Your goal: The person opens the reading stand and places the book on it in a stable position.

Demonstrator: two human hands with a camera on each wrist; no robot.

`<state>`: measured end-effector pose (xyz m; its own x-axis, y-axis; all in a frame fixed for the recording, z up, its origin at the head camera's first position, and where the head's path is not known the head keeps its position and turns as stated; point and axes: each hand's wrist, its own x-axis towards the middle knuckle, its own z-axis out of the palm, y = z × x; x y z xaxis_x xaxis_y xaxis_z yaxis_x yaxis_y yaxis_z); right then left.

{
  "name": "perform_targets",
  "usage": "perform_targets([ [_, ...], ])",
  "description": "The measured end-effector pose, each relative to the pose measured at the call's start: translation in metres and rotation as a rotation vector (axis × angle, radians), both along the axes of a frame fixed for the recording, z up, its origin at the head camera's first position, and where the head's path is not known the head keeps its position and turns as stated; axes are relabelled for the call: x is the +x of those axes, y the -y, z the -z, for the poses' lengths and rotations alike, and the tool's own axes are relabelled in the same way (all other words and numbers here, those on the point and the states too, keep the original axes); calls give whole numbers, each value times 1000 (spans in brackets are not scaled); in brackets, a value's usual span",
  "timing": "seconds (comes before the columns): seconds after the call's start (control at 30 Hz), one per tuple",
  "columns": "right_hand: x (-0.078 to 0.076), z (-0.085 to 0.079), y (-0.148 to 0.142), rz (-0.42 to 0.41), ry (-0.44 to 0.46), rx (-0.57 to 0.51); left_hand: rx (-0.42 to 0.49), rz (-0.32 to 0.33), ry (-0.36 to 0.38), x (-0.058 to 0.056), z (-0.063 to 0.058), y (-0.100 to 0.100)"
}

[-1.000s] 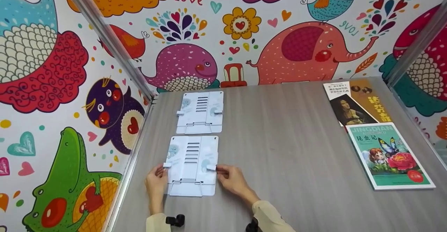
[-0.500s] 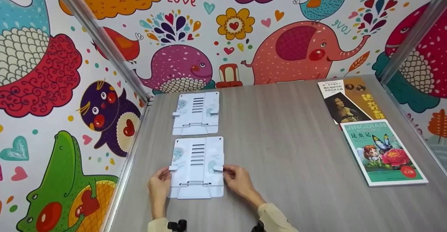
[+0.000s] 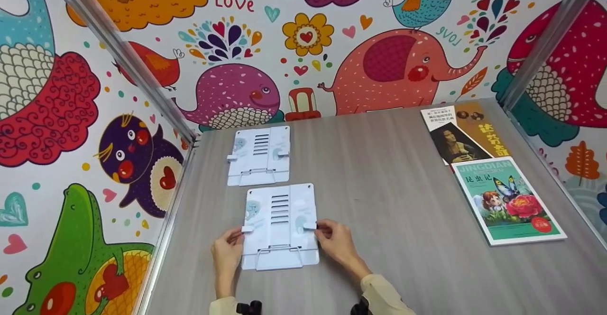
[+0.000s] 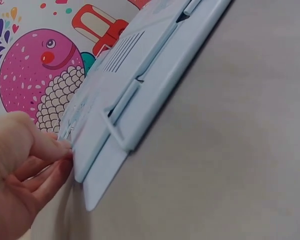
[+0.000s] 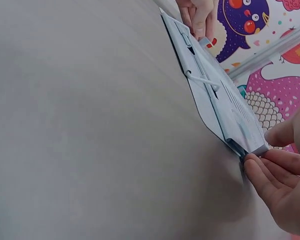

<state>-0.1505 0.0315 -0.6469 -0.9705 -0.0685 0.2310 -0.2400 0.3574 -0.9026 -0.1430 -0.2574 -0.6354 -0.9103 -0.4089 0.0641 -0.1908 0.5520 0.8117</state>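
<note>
A flat white book stand (image 3: 280, 236) with slots down its middle and a wire page holder at its lower edge lies folded on the grey table. My left hand (image 3: 227, 254) pinches it at the left side, by the small white tab. My right hand (image 3: 339, 241) pinches the opposite side, thumb and fingers at the right tab. The left wrist view shows the near edge of the stand sloping up from the left fingertips (image 4: 65, 152). In the right wrist view, right fingers (image 5: 260, 175) hold its corner from below. A second matching book stand (image 3: 260, 161) lies just behind.
At the table's right, a green-covered book (image 3: 510, 206) overlaps a brown and white book (image 3: 457, 146) with a portrait on its cover. Cartoon-printed walls (image 3: 303, 82) border the table at the back and both sides. Bare grey tabletop (image 3: 379, 177) spans the middle.
Both hands have shifted the near book stand to the right relative to the one behind it, keeping their grip on its sides. The head view has turned slightly, moving the background left.
</note>
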Motion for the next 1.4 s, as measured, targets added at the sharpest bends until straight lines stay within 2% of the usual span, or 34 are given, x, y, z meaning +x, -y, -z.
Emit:
perform_targets([
  [0.23,0,-1,-17,122,35,10,8,20,-78,-7,4,-19],
  [0.4,-3,-1,-35,203,65,27,47,37,-92,-14,9,-34],
  [0.6,-6,0,-55,239,98,40,113,82,-87,-19,12,-51],
  [0.9,-9,-1,-93,290,85,96,140,172,-131,-27,14,-84],
  [1.13,-11,0,-122,316,33,129,134,220,-127,-32,14,-110],
  [1.4,-10,2,-150,343,13,157,118,254,-177,-38,16,-137],
])
